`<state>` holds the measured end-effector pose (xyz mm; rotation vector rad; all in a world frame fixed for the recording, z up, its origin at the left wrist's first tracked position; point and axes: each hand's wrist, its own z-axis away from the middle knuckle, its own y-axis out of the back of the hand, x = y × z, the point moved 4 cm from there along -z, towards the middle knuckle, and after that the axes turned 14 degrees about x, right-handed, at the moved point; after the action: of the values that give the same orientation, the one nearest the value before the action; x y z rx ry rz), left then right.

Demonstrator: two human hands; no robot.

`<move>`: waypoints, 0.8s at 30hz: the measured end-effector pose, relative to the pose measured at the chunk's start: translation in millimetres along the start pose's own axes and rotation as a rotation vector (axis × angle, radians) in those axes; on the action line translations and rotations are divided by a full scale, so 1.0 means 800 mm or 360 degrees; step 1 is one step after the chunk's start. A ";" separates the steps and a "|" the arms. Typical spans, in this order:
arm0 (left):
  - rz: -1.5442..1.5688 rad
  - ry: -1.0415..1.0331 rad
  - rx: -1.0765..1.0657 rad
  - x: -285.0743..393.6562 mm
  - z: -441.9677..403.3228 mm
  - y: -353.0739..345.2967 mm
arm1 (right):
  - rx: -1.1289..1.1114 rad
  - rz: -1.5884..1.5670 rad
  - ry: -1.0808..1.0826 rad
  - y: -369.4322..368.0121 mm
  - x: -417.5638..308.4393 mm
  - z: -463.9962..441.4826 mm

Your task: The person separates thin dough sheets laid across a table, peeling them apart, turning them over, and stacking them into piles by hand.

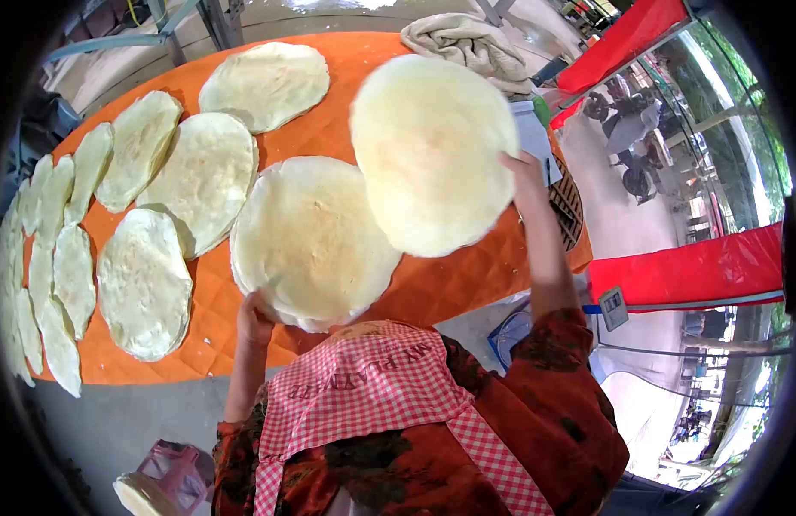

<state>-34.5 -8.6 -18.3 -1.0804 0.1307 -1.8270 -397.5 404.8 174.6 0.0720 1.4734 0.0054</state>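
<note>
A thin, round, pale flatbread [432, 155] is lifted at the right, slightly smeared by motion. My right hand [524, 176] is closed on its right edge, with the fingers partly hidden behind it. Just left of it lies a stack of flatbreads [316, 236] on the orange table cover [217, 331], partly overlapped by the raised one. At the stack's lower left edge my left hand [257, 316] is closed, its fingers against the rim and partly hidden.
More flatbread piles [144, 284] spread across the left of the table. A folded beige cloth [467, 47] lies at the far edge. A woven mat [566, 206] and a pen [548, 170] are at the right. A pink bag [176, 469] stands below, near the floor.
</note>
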 end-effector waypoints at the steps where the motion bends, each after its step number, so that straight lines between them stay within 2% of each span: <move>1: 0.0277 0.0083 0.0009 0.021 0.030 -0.022 | 0.0062 -0.0041 -0.0006 0.028 0.005 0.004; 2: 0.0563 0.0154 0.0035 0.032 0.047 -0.028 | 0.0184 0.0074 -0.0093 0.072 0.046 -0.011; 3: 0.0712 0.0265 -0.0051 -0.031 0.025 -0.061 | 0.0298 0.0341 -0.0132 0.153 0.055 -0.065; 5: 0.0745 0.0274 -0.0124 -0.026 0.010 -0.021 | 0.0589 0.1338 0.0098 0.163 0.112 -0.062; 7: 0.0526 0.0160 -0.0011 -0.011 0.012 -0.031 | 0.0461 0.0957 0.0383 0.094 0.178 -0.034; 9: 0.0272 -0.0106 -0.0083 0.010 0.027 -0.067 | -0.0189 0.0657 0.0715 -0.019 0.202 0.027; 10: 0.0277 -0.0121 -0.0182 0.010 0.022 -0.069 | -0.0537 0.0522 0.0201 -0.109 0.183 0.097; 11: 0.0239 -0.0128 -0.0108 0.011 0.022 -0.079 | -0.0658 0.0547 0.0054 -0.170 0.168 0.161; 12: 0.0201 -0.0132 -0.0040 0.012 0.027 -0.096 | -0.1006 0.0509 0.0672 -0.225 0.160 0.206; 13: 0.0163 -0.0134 0.0026 0.013 0.028 -0.104 | -0.1118 0.0567 0.0720 -0.260 0.137 0.246; 16: 0.0080 -0.0137 -0.0044 0.007 0.021 -0.102 | -0.0990 0.0702 0.0998 -0.305 0.144 0.275; 17: 0.0058 -0.0133 -0.0041 0.006 0.021 -0.102 | -0.1014 0.0787 0.0791 -0.307 0.149 0.268; 19: 0.0319 -0.0043 -0.0118 0.005 0.026 -0.096 | -0.1050 0.0957 0.0374 -0.302 0.158 0.249; 20: 0.0495 0.0053 -0.0167 0.007 0.032 -0.096 | -0.0881 0.0721 0.0595 -0.300 0.167 0.240; 21: 0.0672 0.0152 -0.0219 0.007 0.037 -0.096 | -0.0870 0.0738 0.0611 -0.298 0.162 0.236; 24: 0.0630 0.0184 -0.0125 -0.001 0.040 -0.088 | -0.0826 0.0761 0.0649 -0.302 0.160 0.227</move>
<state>-59.3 39.9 36.5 -0.9254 0.4557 -1.5336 -213.8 161.3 51.9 -0.0018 1.7843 0.8279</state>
